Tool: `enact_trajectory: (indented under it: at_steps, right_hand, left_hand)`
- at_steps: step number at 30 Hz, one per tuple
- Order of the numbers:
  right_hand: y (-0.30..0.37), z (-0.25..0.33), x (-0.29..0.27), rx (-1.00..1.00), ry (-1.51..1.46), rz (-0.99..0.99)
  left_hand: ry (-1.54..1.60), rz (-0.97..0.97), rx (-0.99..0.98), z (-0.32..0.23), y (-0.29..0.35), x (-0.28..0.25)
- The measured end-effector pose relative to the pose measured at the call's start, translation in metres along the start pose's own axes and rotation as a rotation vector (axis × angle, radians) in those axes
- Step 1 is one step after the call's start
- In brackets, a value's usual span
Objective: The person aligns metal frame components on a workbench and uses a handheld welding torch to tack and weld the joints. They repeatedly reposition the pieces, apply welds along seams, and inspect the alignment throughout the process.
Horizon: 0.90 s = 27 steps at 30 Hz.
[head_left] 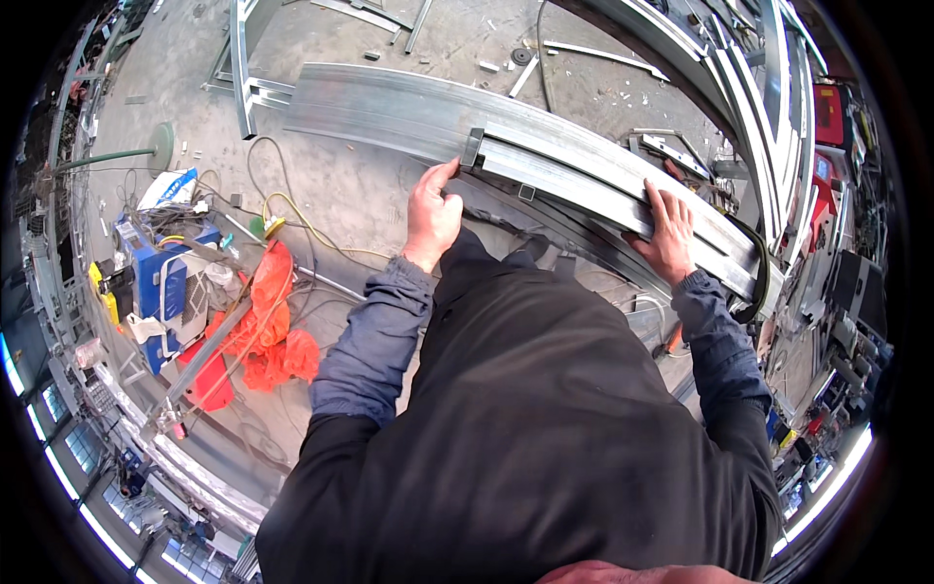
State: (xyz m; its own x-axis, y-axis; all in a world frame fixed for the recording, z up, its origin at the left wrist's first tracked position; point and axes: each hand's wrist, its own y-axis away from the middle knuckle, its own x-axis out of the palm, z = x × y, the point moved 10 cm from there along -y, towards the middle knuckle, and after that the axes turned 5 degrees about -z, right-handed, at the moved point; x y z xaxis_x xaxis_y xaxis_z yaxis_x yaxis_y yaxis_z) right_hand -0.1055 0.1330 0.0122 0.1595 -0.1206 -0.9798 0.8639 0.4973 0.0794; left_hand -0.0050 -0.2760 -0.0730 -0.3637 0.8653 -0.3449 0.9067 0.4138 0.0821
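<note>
A long silvery metal profile (574,183) lies on a wide flat metal beam (379,102) in front of me. At its left end stands a small dark end plate (473,149). My left hand (434,219) is beside that plate, its index finger stretched to the plate's lower corner and the thumb apart; the other fingers are partly hidden. My right hand (669,234) grips the profile farther right, fingers over the top and thumb on the near side. A short square tube end (526,193) shows just below the profile.
On the left floor are a blue machine (156,277), orange cloth (272,321) and loose cables (311,229). A metal frame (241,73) stands at the far left. Long metal bars (769,127) rise on the right near a red machine (829,115). Offcuts (608,60) lie on the floor beyond.
</note>
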Motion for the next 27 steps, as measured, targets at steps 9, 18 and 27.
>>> enact_trajectory:
  at_steps: [9, 18, 27]
  right_hand:
    - [-0.001, -0.004, -0.008, -0.054, -0.121, -0.024]
    - [-0.038, -0.022, -0.007, 0.062, -0.300, 0.180]
    - [-0.041, -0.014, -0.014, 0.030, -0.377, 0.138]
  left_hand:
    - [-0.008, 0.046, -0.001, -0.011, -0.004, -0.004]
    - [-0.003, 0.058, 0.007, -0.008, 0.003, -0.002]
    - [0.179, -0.055, -0.081, -0.002, 0.011, -0.004]
